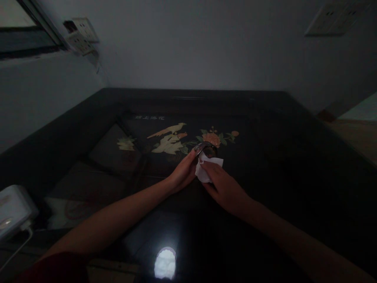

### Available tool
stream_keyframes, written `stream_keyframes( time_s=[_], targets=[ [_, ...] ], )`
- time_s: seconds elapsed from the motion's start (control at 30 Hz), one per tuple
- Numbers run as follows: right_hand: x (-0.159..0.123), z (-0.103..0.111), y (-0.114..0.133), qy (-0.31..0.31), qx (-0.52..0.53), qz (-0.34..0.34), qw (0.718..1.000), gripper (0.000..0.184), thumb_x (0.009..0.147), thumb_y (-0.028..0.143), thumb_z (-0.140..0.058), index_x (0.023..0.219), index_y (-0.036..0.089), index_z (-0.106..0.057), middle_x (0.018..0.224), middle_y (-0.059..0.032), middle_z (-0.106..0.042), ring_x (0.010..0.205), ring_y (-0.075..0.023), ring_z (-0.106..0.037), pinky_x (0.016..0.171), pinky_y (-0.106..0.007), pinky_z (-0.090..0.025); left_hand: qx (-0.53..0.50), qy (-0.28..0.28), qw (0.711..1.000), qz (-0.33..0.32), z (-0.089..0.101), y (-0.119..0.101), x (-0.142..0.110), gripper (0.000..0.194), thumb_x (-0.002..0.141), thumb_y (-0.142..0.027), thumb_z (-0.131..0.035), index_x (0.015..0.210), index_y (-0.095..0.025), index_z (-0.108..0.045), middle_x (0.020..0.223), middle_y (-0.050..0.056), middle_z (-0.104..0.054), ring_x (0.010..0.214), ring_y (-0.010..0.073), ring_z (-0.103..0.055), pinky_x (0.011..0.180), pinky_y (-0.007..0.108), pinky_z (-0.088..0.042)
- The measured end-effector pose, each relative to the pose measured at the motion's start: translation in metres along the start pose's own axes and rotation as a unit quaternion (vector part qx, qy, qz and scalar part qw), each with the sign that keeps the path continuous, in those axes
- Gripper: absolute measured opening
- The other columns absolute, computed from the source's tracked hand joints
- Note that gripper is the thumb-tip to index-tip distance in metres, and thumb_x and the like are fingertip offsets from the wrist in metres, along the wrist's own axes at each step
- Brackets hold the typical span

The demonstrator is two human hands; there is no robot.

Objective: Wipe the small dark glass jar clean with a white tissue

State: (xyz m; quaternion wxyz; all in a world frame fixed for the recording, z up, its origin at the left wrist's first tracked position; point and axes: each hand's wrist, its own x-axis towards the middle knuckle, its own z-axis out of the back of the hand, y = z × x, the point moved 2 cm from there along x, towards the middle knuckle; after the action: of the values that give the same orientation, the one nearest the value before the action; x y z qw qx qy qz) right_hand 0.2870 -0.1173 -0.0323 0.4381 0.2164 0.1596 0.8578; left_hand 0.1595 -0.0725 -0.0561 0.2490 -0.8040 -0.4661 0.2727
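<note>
Near the middle of the dark glossy table (pixel 282 188), my left hand (pixel 184 173) is closed on the side of a round, shiny, dark vessel (pixel 209 149) with a curved rim. It looks like a glass cup or bowl, tilted with its opening partly toward me; its lower part is hidden. A crumpled white tissue (pixel 216 161) is pinched in my right hand (pixel 225 188) and lies against the vessel's near side. Both hands are close together, low over the tabletop. The light is dim, so the vessel's exact kind is hard to make out.
A flower-and-bird picture (pixel 169 143) decorates the tabletop. At the left edge sits a white box-like device (pixel 16 210) with a white cable (pixel 19 251). Wall sockets (pixel 84 29) are at the back left, with another socket pair (pixel 335 19) at right. A bright reflection shows in front.
</note>
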Motion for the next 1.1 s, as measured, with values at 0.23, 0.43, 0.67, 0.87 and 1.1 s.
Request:
stream_keyframes(
  time_s=[0.23, 0.43, 0.67, 0.87, 1.1],
  targets=[
    [0.001, 0.022, -0.002, 0.045, -0.25, 0.044, 0.966, 0.045, 0.087, 0.0, -0.037, 0.127, 0.008, -0.056, 0.133, -0.0159, -0.058, 0.126, -0.0278, -0.052, 0.097, -0.048, -0.049, 0.002, 0.043, 0.999, 0.0, 0.008, 0.006, 0.006, 0.039, 0.09, -0.042, -0.053, 0.117, -0.015, -0.063, 0.115, 0.011, -0.066, 0.092, 0.0178, -0.063, 0.08, 0.027, -0.048],
    [-0.002, 0.025, -0.003, 0.041, -0.295, 0.052, 0.953, 0.046, 0.086, -0.002, -0.034, 0.126, 0.005, -0.056, 0.136, -0.0177, -0.055, 0.129, -0.0289, -0.049, 0.089, -0.046, -0.054, 0.011, 0.043, 0.999, -0.008, 0.009, 0.009, 0.006, 0.04, 0.087, -0.042, -0.059, 0.117, -0.016, -0.062, 0.114, 0.011, -0.066, 0.092, 0.0174, -0.062, 0.076, 0.026, -0.048],
    [0.001, 0.01, -0.002, 0.034, -0.053, -0.002, 0.998, 0.048, 0.083, 0.004, -0.044, 0.13, 0.008, -0.052, 0.133, -0.0177, -0.057, 0.127, -0.026, -0.05, 0.104, -0.043, -0.045, 0.024, 0.019, 0.999, -0.011, 0.006, 0.005, 0.003, 0.035, 0.085, -0.041, -0.062, 0.109, -0.015, -0.065, 0.108, 0.009, -0.068, 0.089, 0.0173, -0.064, 0.082, 0.027, -0.047],
    [0.003, 0.002, 0.005, -0.026, 0.253, -0.08, 0.964, 0.051, 0.084, 0.022, -0.056, 0.133, 0.016, -0.045, 0.13, -0.0139, -0.059, 0.117, -0.0266, -0.058, 0.1, -0.044, -0.046, 0.026, 0.014, 0.999, -0.023, 0.01, 0.007, 0.005, 0.037, 0.084, -0.041, -0.063, 0.111, -0.016, -0.062, 0.108, 0.01, -0.068, 0.098, 0.0207, -0.064, 0.089, 0.032, -0.047],
    [0.004, 0.005, 0.0, -0.006, 0.234, -0.072, 0.969, 0.052, 0.083, 0.022, -0.057, 0.134, 0.014, -0.044, 0.132, -0.0155, -0.058, 0.119, -0.0261, -0.057, 0.101, -0.043, -0.044, 0.027, 0.011, 0.999, -0.023, 0.011, 0.006, 0.004, 0.039, 0.083, -0.042, -0.064, 0.113, -0.016, -0.061, 0.108, 0.01, -0.068, 0.101, 0.022, -0.063, 0.091, 0.034, -0.047]
  ],
)
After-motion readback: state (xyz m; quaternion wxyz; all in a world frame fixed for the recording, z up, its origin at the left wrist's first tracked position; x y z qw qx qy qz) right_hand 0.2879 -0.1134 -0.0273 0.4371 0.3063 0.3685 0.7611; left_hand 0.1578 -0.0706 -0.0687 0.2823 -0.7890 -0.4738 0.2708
